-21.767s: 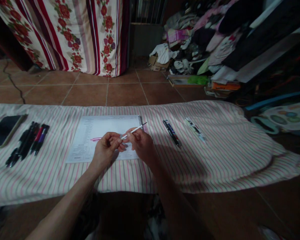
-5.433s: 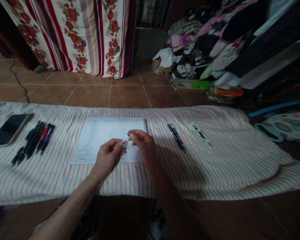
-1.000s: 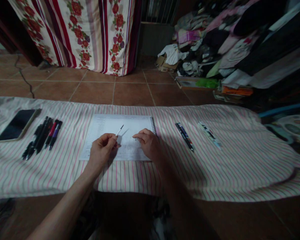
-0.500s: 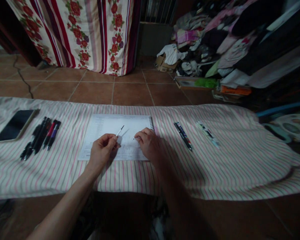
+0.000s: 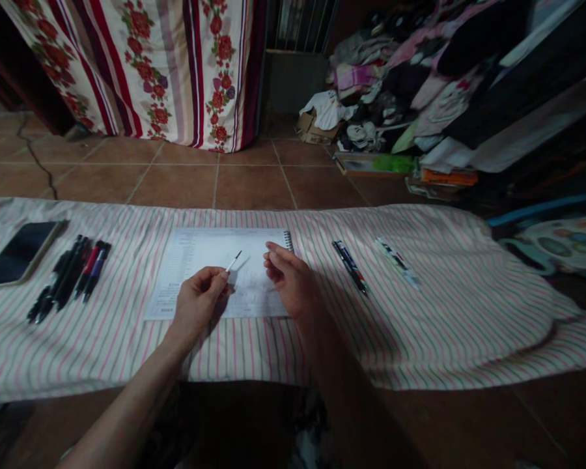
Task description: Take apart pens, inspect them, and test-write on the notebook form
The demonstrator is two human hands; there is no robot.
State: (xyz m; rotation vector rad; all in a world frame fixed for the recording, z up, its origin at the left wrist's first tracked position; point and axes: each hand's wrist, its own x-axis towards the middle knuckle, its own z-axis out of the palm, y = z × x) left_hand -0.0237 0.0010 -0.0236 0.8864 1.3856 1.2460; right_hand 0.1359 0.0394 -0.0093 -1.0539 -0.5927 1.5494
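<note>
Over the notebook (image 5: 215, 247), my left hand (image 5: 200, 296) pinches a thin white pen-like stick with a dark tip (image 5: 234, 261), which points up and to the right. My right hand (image 5: 293, 280) is raised above the notebook's right side, fingers curled together and thumb side turned up. Whatever lies between those fingers is hidden or too small to name. Faint scribbles mark the white page between the hands. The spiral binding runs along the page's right edge, beside my right hand.
On the striped cloth (image 5: 420, 339), a dark pen (image 5: 350, 267) and a pale patterned pen (image 5: 397, 262) lie to the right. Several pens (image 5: 71, 277) and a phone (image 5: 22, 253) lie left. Beyond are a floral curtain (image 5: 170, 71) and piled clothes (image 5: 395, 85).
My right hand has turned and lifted slightly, its fingertips now pointing up instead of down toward the page. The left hand keeps the white stick almost in place. The view has shifted slightly.
</note>
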